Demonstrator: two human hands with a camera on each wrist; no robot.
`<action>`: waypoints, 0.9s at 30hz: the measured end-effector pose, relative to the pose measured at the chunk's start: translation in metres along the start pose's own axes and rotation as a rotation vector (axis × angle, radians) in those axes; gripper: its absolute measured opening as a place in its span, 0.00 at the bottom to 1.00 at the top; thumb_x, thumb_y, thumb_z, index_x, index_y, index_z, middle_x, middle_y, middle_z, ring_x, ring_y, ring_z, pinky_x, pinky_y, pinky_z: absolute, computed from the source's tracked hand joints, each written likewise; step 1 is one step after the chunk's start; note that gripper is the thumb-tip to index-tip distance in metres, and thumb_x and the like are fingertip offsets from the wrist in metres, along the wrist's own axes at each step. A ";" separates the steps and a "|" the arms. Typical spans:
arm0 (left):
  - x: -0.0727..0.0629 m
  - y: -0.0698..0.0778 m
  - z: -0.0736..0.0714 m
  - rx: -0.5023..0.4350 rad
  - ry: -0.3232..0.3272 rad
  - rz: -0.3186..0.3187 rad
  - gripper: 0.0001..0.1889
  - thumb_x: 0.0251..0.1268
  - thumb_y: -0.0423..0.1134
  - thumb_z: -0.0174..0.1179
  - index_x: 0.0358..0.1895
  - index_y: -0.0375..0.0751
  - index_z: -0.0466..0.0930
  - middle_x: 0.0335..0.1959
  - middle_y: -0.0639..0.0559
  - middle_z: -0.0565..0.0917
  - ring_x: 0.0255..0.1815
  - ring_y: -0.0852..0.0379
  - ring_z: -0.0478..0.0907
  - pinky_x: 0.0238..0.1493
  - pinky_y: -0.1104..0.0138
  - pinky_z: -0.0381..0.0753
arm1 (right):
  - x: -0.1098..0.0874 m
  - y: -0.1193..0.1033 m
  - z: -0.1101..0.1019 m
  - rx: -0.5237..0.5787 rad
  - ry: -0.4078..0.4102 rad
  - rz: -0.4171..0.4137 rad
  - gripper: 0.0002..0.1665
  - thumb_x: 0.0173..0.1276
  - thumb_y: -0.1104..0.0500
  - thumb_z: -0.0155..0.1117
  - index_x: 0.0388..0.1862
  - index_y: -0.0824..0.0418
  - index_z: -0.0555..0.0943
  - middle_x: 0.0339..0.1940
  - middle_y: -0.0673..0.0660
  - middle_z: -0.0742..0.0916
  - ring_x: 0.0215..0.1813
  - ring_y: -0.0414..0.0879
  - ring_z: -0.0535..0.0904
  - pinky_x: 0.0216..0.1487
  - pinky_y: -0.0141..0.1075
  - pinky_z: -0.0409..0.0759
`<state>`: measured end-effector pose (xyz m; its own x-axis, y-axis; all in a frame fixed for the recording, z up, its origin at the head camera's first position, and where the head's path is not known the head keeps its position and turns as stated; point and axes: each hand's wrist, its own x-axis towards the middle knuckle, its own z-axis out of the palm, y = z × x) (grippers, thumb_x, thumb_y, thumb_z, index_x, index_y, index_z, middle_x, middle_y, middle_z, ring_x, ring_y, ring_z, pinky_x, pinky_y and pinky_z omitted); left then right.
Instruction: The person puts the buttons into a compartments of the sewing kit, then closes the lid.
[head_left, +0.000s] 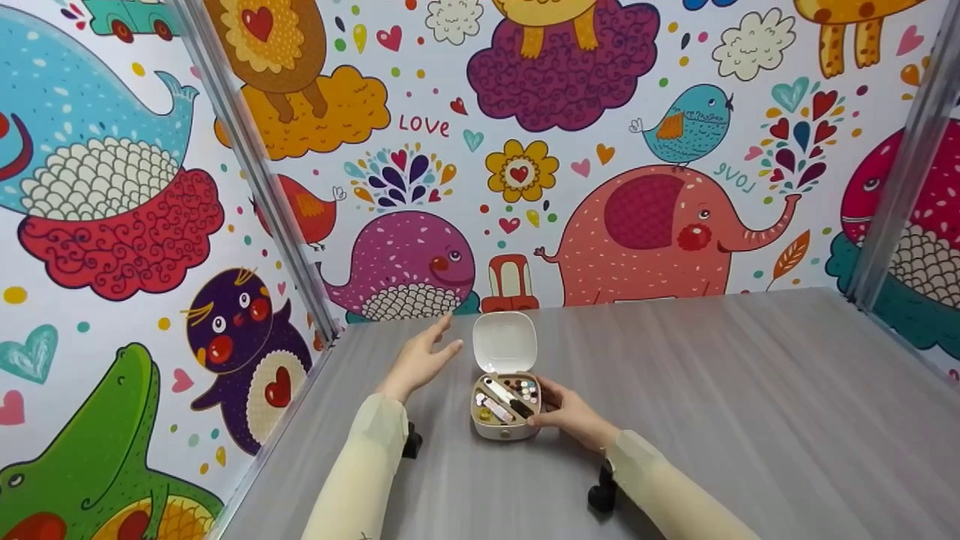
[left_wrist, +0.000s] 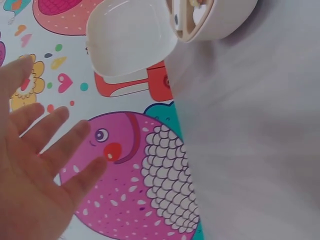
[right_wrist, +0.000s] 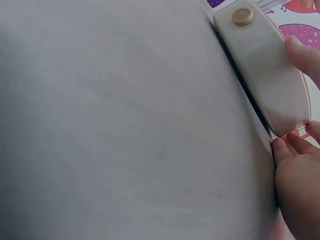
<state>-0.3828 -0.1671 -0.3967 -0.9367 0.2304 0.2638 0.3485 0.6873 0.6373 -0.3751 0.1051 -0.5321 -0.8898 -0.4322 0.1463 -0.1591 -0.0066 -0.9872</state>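
Note:
A small white storage box (head_left: 506, 432) sits on the table with its hinged lid (head_left: 505, 343) raised. Its beige inside is divided into compartments. A long white piece with a black end lies diagonally across the middle, small coloured round bits fill the right compartment, and a yellow round thing is at the front left. My right hand (head_left: 576, 417) grips the box's right side, thumb at the front and fingers farther back; the right wrist view shows the thumb on the box wall (right_wrist: 265, 65). Left of the lid, my left hand (head_left: 421, 360) is held with fingers extended, touching nothing.
The grey wood-grain table (head_left: 697, 390) extends to both sides of the box. Behind it stands a wall (head_left: 442, 180) printed with cartoon animals, and another printed panel (head_left: 150, 315) closes the left side. Metal posts (head_left: 247, 165) mark the corners. Dark straps (head_left: 602, 491) hang at the wrists.

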 end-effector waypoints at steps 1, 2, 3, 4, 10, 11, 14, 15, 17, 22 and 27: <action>0.001 -0.003 0.003 -0.009 0.013 0.004 0.35 0.69 0.49 0.58 0.75 0.45 0.58 0.69 0.41 0.69 0.65 0.40 0.69 0.64 0.47 0.67 | 0.000 0.000 0.000 -0.001 -0.005 -0.002 0.55 0.55 0.64 0.74 0.75 0.73 0.52 0.73 0.71 0.63 0.72 0.62 0.61 0.69 0.49 0.62; 0.003 -0.005 0.006 -0.015 0.026 0.014 0.35 0.69 0.49 0.58 0.75 0.44 0.58 0.69 0.40 0.69 0.65 0.39 0.70 0.63 0.47 0.68 | 0.001 0.000 0.001 -0.002 -0.008 -0.001 0.55 0.55 0.64 0.74 0.75 0.73 0.52 0.73 0.71 0.63 0.72 0.62 0.60 0.69 0.49 0.62; 0.005 -0.007 0.010 -0.022 0.035 0.022 0.35 0.69 0.48 0.58 0.75 0.42 0.58 0.68 0.39 0.69 0.64 0.38 0.70 0.63 0.47 0.68 | 0.001 0.000 0.001 -0.001 -0.013 -0.001 0.55 0.55 0.64 0.74 0.75 0.73 0.52 0.73 0.71 0.63 0.72 0.62 0.60 0.69 0.49 0.61; 0.006 -0.009 0.013 -0.034 0.039 0.026 0.35 0.69 0.47 0.58 0.75 0.41 0.58 0.69 0.38 0.68 0.64 0.37 0.70 0.63 0.47 0.68 | 0.001 0.000 0.002 -0.001 -0.016 -0.002 0.55 0.56 0.64 0.74 0.75 0.73 0.52 0.73 0.71 0.63 0.72 0.63 0.60 0.70 0.50 0.60; 0.014 -0.012 0.031 -0.065 0.014 0.000 0.35 0.69 0.44 0.58 0.75 0.38 0.57 0.70 0.34 0.65 0.67 0.34 0.66 0.66 0.45 0.63 | 0.001 0.001 0.000 0.022 -0.016 -0.007 0.56 0.56 0.65 0.73 0.75 0.75 0.50 0.73 0.73 0.61 0.73 0.64 0.58 0.70 0.50 0.59; 0.016 -0.012 0.033 -0.065 0.003 -0.014 0.35 0.69 0.45 0.58 0.75 0.39 0.56 0.70 0.34 0.64 0.68 0.35 0.64 0.67 0.45 0.61 | 0.000 0.002 -0.001 0.020 -0.015 -0.008 0.56 0.56 0.65 0.74 0.75 0.75 0.50 0.73 0.73 0.61 0.72 0.65 0.58 0.70 0.50 0.59; 0.019 -0.010 0.040 -0.075 -0.025 -0.044 0.36 0.69 0.46 0.58 0.76 0.40 0.55 0.72 0.35 0.62 0.70 0.35 0.60 0.68 0.44 0.59 | -0.003 0.003 -0.003 0.016 -0.009 -0.001 0.56 0.55 0.65 0.74 0.75 0.74 0.51 0.73 0.73 0.62 0.72 0.65 0.59 0.70 0.49 0.60; 0.020 -0.009 0.042 -0.084 -0.032 -0.054 0.36 0.69 0.46 0.58 0.76 0.40 0.55 0.72 0.35 0.62 0.71 0.36 0.59 0.68 0.44 0.58 | -0.005 0.003 -0.004 0.013 -0.006 0.001 0.56 0.55 0.65 0.74 0.75 0.74 0.51 0.73 0.73 0.62 0.72 0.65 0.59 0.70 0.49 0.61; 0.022 -0.008 0.044 -0.098 -0.037 -0.057 0.37 0.69 0.46 0.58 0.76 0.40 0.54 0.73 0.35 0.60 0.72 0.36 0.57 0.69 0.44 0.57 | -0.006 0.003 -0.005 0.006 -0.007 -0.002 0.56 0.55 0.64 0.74 0.75 0.74 0.51 0.73 0.73 0.62 0.72 0.65 0.59 0.69 0.50 0.61; 0.026 -0.008 0.045 -0.132 -0.024 -0.046 0.38 0.69 0.44 0.59 0.76 0.35 0.52 0.73 0.33 0.58 0.72 0.34 0.56 0.69 0.44 0.56 | -0.004 0.002 -0.005 0.023 -0.029 0.005 0.56 0.56 0.64 0.74 0.75 0.74 0.51 0.74 0.72 0.61 0.73 0.65 0.57 0.70 0.50 0.59; 0.030 -0.007 0.046 -0.109 -0.033 -0.049 0.39 0.67 0.44 0.60 0.75 0.33 0.52 0.73 0.32 0.58 0.72 0.34 0.55 0.70 0.44 0.55 | 0.000 -0.003 -0.004 0.027 -0.031 0.006 0.56 0.56 0.64 0.74 0.75 0.74 0.50 0.74 0.72 0.60 0.74 0.65 0.55 0.71 0.50 0.58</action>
<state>-0.4152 -0.1328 -0.4267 -0.9527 0.2218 0.2078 0.3023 0.6198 0.7242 -0.3766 0.1090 -0.5290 -0.8770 -0.4600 0.1392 -0.1422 -0.0282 -0.9894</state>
